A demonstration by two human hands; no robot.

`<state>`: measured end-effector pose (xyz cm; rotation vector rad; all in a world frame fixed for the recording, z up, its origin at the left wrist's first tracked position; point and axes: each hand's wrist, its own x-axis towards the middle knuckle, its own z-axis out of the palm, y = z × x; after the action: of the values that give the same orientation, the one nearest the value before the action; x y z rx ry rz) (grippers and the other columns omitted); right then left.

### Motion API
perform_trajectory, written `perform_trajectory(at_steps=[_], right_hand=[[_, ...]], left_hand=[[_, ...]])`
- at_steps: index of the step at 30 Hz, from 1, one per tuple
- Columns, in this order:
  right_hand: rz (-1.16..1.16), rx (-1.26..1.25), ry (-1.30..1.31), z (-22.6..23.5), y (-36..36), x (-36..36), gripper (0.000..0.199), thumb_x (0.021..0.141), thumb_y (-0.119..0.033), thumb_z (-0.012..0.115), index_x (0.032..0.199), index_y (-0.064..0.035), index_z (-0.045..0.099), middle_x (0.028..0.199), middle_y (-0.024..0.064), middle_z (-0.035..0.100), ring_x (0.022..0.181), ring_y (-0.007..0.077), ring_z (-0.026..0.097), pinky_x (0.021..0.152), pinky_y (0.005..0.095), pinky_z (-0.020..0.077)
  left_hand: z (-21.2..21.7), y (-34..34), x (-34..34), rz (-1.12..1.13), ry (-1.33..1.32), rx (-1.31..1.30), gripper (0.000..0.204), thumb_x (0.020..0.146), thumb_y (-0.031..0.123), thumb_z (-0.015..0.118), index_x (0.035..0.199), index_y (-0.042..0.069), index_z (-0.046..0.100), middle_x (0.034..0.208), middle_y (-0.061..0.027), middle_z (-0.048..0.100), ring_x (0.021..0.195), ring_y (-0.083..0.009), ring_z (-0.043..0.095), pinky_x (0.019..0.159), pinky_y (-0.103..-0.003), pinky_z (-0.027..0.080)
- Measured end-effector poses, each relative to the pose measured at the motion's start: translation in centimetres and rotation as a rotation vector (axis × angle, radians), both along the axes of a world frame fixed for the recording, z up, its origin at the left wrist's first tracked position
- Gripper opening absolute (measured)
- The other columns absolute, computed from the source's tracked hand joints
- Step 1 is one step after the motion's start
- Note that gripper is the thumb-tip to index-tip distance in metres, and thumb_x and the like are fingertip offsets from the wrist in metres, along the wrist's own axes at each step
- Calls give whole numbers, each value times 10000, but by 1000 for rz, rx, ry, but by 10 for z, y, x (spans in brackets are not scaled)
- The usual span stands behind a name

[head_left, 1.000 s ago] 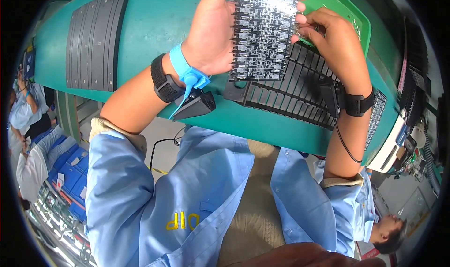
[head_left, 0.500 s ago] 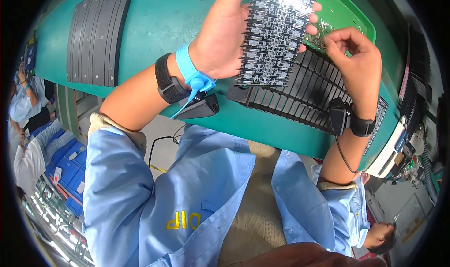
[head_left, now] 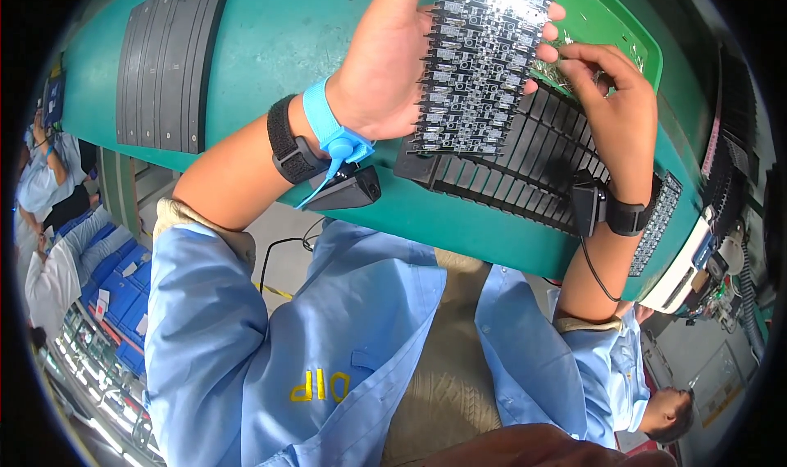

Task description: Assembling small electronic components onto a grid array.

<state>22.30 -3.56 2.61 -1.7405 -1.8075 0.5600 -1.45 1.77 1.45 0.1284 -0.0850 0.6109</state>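
Note:
My left hand (head_left: 379, 82) grips a black circuit board panel (head_left: 471, 86) covered with repeated white markings. Its fingertips curl round the panel's right edge, while the palm lies behind the left edge. Just right of those fingertips is my right hand (head_left: 619, 110), thumb and forefinger pinched together; whatever they hold is too small to make out. Behind the right fingers stands a green tray (head_left: 653, 50) with loose thin metal pins (head_left: 551, 69) in it. Beneath the panel and partly hidden by it lies a black slotted rack (head_left: 504, 190).
A grooved dark plate (head_left: 170, 69) lies at the left of the green table (head_left: 279, 32). Another circuit board panel (head_left: 657, 225) rests right of my right wrist. A blue strap (head_left: 322, 113) with a cord circles my left wrist. Other people are at the far left and lower right.
My right hand has shifted slightly left, closer to the panel's right edge and the left fingertips. The panel and my left hand have barely moved.

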Motion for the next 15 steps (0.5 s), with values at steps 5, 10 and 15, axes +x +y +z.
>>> perform_trajectory(at_steps=[5, 10, 15], right_hand=[[75, -51, -23, -4, 7, -6, 152, 894, -56, 729, 1038, -13, 751, 859, 89, 674, 736, 193, 622, 692, 322, 503], [123, -124, -109, -2, 12, -6, 170, 933, -121, 749, 1015, 26, 727, 873, 27, 655, 756, 113, 542, 709, 285, 464], [15, -187, -33, 8, 7, -6, 124, 917, -90, 742, 994, 6, 731, 808, 27, 659, 719, 113, 551, 682, 278, 474]], left_hand=[[5, -1, 5, 12, 49, -8, 904, 1046, 727, 220, 1402, -29, 564, 1201, -156, 718, 1050, -254, 719, 936, -380, 596], [22, -3, 10, 102, 534, -65, 898, 1046, 727, 224, 1410, -20, 565, 1237, -162, 710, 1072, -262, 718, 943, -395, 597], [-2, 0, 1, 11, 47, -14, 887, 1047, 725, 223, 1406, -6, 576, 1208, -159, 722, 1060, -258, 721, 933, -389, 602]])
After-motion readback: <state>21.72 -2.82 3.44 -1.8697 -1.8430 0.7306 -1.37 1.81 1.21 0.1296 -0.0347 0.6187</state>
